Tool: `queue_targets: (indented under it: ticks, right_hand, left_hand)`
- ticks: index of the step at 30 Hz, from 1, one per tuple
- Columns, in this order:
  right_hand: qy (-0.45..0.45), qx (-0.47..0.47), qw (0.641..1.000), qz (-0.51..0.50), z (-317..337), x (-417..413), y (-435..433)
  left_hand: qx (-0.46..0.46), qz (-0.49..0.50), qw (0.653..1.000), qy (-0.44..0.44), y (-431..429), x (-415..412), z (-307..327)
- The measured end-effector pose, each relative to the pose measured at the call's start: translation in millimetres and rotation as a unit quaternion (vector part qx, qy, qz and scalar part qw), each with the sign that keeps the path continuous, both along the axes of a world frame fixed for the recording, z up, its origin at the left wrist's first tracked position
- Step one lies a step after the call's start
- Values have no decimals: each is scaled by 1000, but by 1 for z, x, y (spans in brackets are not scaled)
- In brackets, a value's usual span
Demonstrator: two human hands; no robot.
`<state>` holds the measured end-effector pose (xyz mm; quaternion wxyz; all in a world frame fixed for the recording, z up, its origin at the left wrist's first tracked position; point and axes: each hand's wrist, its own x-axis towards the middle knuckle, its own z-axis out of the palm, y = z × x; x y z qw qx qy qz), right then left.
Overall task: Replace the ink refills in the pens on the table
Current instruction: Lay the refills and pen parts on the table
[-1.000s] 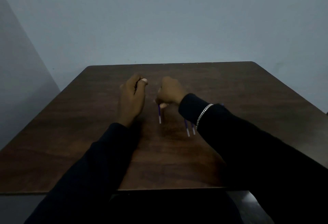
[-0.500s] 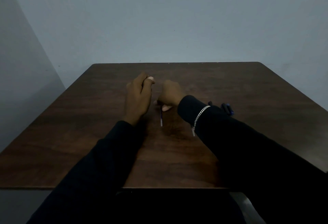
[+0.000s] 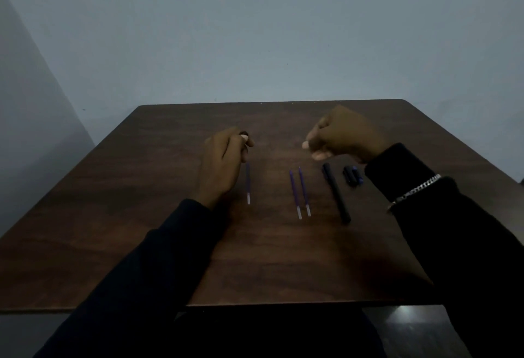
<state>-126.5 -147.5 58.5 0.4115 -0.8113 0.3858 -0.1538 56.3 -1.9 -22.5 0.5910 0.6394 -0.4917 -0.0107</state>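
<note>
— What could trip this up from here?

— Mixed refills, I'd judge. The lone purple refill (image 3: 248, 183) lies just beside the left hand (image 3: 222, 164). The two other purple refills (image 3: 295, 193) lie side by side further right. All three look alike, so a spent one could go back into a pen. Thin round sticks may also roll on the wooden table (image 3: 127, 230).

— And the hands?

— The left hand is clenched round a dark pen piece (image 3: 246, 135) that peeks out past its fingertips (whether it also touches the lone refill, I cannot tell). The right hand (image 3: 343, 136) hovers over the table with its fingers curled in, and nothing shows between them. Its sleeve hangs near the short black-and-blue piece (image 3: 352, 176), perhaps a cap, and could sweep it away.

— The count?

— Three refills, and one black pen (image 3: 336, 193) lying between the pair and the short piece. Then one short piece, one held piece, two hands, and one bracelet (image 3: 416, 189).
</note>
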Motion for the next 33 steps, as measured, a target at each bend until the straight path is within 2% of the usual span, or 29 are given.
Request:
queue_targets:
  ticks: [8,14,19,27,30,33]
  right_hand:
    - [120,14,992,23,-26,4,13]
    - [184,-30,982,7,-26,20,26]
    - [201,-56,978,-2,-26,26,35]
    - [280,-137,950,4,-21,39,51]
    - [286,-140,948,14,-25,39,49]
    - [243,-106,964,5,-22,30,44]
  left_hand:
    - [20,-41,999,-20,-2,-14,-3]
    - [23,-38,999,-27,-3,-12,-4]
    - [27,-44,998,-32,-3,-13,-1]
    - [21,-44,998,-43,0,-14,1]
    - [16,-41,998,-46,-1,-13,0]
    - [15,-40,998,-46,-1,-13,1]
